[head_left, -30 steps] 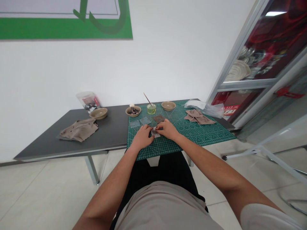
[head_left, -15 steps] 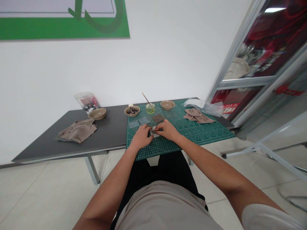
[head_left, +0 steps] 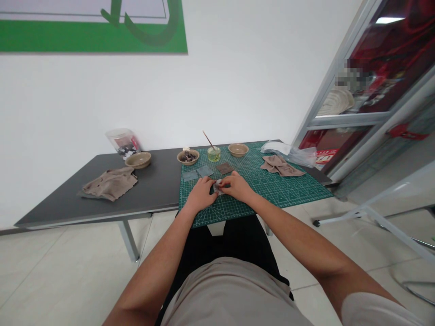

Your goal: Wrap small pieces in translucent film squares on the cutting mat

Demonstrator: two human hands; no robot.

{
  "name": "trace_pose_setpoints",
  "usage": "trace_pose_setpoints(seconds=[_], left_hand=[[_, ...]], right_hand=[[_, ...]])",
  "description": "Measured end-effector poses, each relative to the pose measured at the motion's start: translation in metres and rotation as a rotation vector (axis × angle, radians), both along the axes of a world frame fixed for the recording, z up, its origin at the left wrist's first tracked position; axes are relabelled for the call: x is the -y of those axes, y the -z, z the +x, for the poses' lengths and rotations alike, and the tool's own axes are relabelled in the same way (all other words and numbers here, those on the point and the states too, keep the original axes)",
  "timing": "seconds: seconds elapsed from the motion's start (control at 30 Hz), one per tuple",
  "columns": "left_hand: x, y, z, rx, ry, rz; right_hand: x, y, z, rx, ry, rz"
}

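A small grey-white piece, like cloth or paper, lies on the green cutting mat between my hands. My left hand holds its left side, thumb and fingers closed on the edge. With fingertips pinched together, my right hand works on its right side; a tiny dark thing under those fingertips is too small to name. Just beyond lie two grey-blue square pieces, the nearer to me being the left square and the other the right square. A brown square sits beyond my right hand.
Along the back stand a bowl of dark bits, a glass jar of yellowish liquid with a brush, and a tan bowl. A brown cloth and plastic bag lie right. Left are another cloth, bowl and tub.
My right fingertips have shifted slightly left over the small piece, and more white shows near them. My left hand stays in place. The whole view has tilted a little.
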State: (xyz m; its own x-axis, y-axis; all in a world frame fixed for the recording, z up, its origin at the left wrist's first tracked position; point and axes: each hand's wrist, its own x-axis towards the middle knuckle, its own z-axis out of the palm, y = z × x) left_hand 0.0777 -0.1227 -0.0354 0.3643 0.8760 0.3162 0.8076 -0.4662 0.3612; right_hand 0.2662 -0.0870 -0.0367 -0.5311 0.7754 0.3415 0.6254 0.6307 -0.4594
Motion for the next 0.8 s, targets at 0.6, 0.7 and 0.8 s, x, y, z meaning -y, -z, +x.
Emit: trace_pose_setpoints(seconds=[0.6,0.7,0.8], left_hand=[[-0.005,0.003,-0.007,0.123,0.063,-0.015],[-0.007,0.004,-0.007,0.13,0.045,-0.01],[-0.007,0.003,-0.007,0.147,0.023,-0.012]], right_hand=[[0.016,0.0,0.001,-0.087,0.099,-0.009],[0.018,0.004,0.001,-0.034,0.205,0.031],[0.019,0.008,-0.003,0.009,0.255,0.058]])
